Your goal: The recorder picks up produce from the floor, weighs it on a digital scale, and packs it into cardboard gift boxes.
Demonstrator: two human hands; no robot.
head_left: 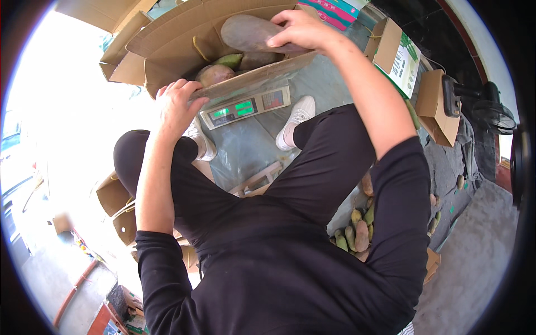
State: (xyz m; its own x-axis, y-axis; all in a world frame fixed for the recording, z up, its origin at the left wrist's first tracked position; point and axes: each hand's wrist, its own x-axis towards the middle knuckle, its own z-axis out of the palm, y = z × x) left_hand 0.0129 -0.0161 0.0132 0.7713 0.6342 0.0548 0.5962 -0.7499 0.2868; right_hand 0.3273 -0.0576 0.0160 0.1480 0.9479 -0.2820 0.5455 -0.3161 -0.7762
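A large, oval purple-grey fruit (245, 34) is in the grip of my right hand (304, 30), at the right side of an open cardboard box (262, 75). My left hand (177, 103) is closed on the near left rim of that box. Inside lie a pinkish-brown fruit (215, 74), a green fruit (229, 60) and a darker one (259, 60), partly hidden by the front wall. A digital scale (245, 107) with lit green displays shows just in front of the box; whether the box rests on it I cannot tell.
More green and pinkish fruits (354, 231) are piled by my right thigh. A white-and-green carton (399, 64), a smaller brown carton (438, 109) and a black fan (491, 114) stand to the right. Other cardboard boxes (117, 206) are at my left. A wooden frame (259, 177) lies between my legs.
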